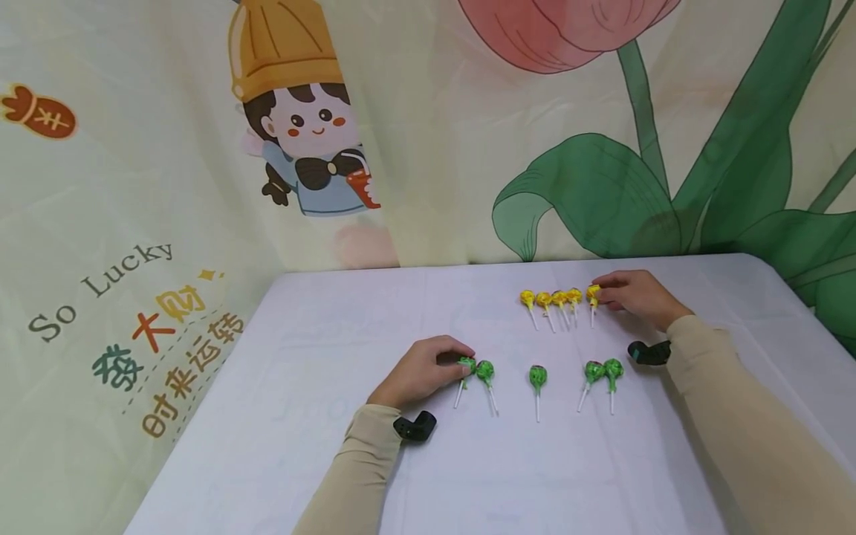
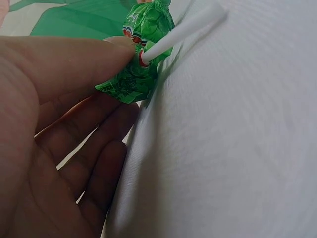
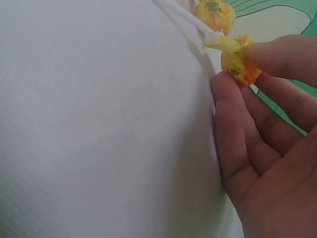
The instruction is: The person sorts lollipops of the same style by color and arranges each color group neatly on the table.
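Observation:
My left hand [image 1: 423, 369] pinches the head of a green-wrapped lollipop [image 2: 128, 82] between thumb and fingers, its white stick pointing toward me. Close beside it on the right lies a second green lollipop [image 1: 485, 371]. Farther back, my right hand [image 1: 635, 296] pinches a yellow-wrapped lollipop [image 3: 241, 59] by its head, just right of a row of several yellow lollipops [image 1: 544, 300]. Between the hands, nearer me, lie one green lollipop [image 1: 538, 377] alone and a pair of green lollipops [image 1: 594, 371] side by side.
Everything lies on a table with a white cloth [image 1: 301, 357]. Behind it hangs a printed curtain [image 1: 441, 148] that meets the table's back edge. A black wrist camera [image 1: 416, 426] sits on the left wrist, another black camera [image 1: 649, 353] on the right.

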The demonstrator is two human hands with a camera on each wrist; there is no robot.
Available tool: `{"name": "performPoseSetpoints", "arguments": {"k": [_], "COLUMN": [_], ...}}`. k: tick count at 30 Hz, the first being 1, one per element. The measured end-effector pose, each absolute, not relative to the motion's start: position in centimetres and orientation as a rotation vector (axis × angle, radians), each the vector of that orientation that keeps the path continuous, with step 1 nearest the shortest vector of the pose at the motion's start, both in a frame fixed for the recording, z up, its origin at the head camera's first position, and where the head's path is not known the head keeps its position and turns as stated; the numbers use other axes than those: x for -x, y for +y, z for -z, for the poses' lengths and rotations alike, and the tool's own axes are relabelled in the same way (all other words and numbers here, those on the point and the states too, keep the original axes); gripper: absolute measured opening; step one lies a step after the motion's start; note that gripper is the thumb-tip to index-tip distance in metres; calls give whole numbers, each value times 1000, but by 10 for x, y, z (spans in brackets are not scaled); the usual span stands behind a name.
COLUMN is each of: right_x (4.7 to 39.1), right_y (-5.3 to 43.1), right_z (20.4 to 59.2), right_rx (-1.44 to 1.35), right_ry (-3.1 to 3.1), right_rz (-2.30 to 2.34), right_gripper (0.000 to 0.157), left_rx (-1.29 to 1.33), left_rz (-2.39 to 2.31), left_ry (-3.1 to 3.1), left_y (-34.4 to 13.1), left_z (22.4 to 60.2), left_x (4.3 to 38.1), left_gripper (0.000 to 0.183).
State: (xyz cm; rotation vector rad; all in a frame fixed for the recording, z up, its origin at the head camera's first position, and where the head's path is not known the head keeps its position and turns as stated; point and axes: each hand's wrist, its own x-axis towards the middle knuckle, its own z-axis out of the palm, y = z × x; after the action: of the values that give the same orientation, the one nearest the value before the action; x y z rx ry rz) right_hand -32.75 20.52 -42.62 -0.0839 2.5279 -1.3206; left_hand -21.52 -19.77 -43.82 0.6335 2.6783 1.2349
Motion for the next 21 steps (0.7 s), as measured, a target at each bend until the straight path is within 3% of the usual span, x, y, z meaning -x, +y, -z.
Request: {"name": "performPoseSetpoints", "arguments": {"k": [21], "right_x": [328], "right_y": [200], "right_z": [427], "right_rx": [80], "right_ry": [2542], "right_rz": [1287], "right_gripper": [46], "left_rx": [-645], "left_rz": [-1252], "left_ry": [2677], "left_y": [-198], "left_z": [439], "left_x": [215], "left_gripper": [22]}}
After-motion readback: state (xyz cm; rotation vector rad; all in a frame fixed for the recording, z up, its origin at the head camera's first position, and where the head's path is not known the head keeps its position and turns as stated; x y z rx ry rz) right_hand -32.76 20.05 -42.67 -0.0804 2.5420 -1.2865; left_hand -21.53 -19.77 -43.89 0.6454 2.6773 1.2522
